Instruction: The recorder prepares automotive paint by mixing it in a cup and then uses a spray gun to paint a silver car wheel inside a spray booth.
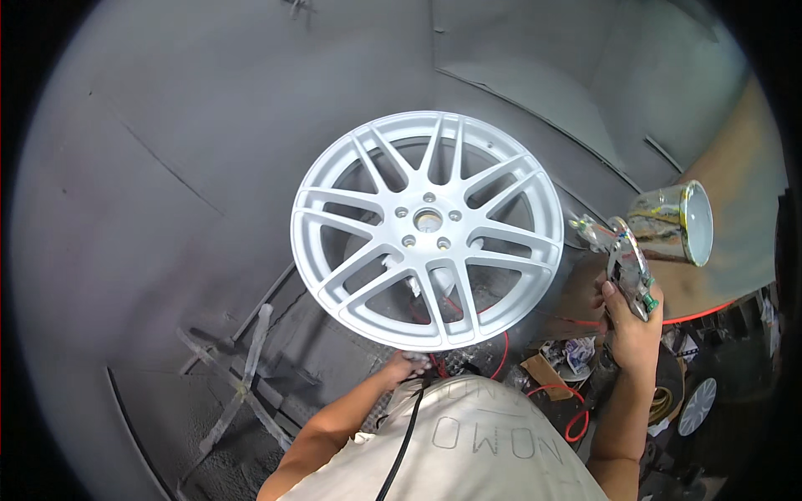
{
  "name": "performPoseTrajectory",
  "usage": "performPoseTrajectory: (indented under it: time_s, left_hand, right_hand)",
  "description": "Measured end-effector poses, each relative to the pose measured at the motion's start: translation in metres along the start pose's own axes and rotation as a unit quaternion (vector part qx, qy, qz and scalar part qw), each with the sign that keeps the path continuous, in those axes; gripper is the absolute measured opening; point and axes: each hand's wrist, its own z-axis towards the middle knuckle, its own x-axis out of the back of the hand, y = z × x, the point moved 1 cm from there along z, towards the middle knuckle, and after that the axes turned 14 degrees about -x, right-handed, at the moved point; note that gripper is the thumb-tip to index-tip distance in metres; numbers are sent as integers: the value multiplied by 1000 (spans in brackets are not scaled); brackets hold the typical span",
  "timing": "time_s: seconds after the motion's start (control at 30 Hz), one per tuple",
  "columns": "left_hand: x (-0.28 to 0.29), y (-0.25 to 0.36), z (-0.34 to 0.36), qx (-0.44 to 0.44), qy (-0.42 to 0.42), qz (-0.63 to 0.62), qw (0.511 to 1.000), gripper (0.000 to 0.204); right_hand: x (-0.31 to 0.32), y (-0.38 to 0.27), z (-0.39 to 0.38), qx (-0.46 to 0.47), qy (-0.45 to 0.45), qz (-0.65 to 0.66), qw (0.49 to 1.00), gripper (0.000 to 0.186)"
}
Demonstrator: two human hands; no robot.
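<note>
A white multi-spoke wheel rim (428,230) is held face up in front of me, its central hub hole and bolt holes showing. To its right, my right hand (632,321) is closed around the grip of a paint-stained spray gun (625,265), which points left toward the wheel. A large paint-streaked metal cup (660,219) sits beside the gun. My left hand (404,367) is low, just below the wheel's near edge, with its fingers curled in; whatever they hold is hidden. A red hose (504,359) passes close to it.
Grey, paint-dusted sheeting covers the walls (184,167). A crossed metal stand (242,388) is at lower left. At lower right are clutter, a piece of cardboard (543,374), a looped red hose (578,424) and a small white spoked wheel (697,407).
</note>
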Motion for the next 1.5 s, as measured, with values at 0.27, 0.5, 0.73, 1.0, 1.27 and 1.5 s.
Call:
performPoseTrajectory:
  time_s: [0.27,0.5,0.73,1.0,1.27,1.5]
  left_hand:
    - [111,-60,16,-146,-264,618,726,27]
    - [97,-45,-5,-22,-108,605,788,33]
    - [79,-83,-23,-54,-68,590,803,29]
    - [-3,-182,-90,17,189,561,806,34]
    - [-187,-287,-218,45,190,415,889,51]
    - [-250,-325,-309,95,232,388,887,64]
  right_hand:
    - [48,35,-22,-27,91,-13,995,27]
    - [36,25,-45,-68,-36,15,997,36]
    - [50,7,-52,-132,-234,10,963,30]
    - [135,43,7,33,-139,-69,987,26]
    - [202,147,47,11,-233,-19,972,55]
    - [203,304,27,-43,-276,-195,940,58]
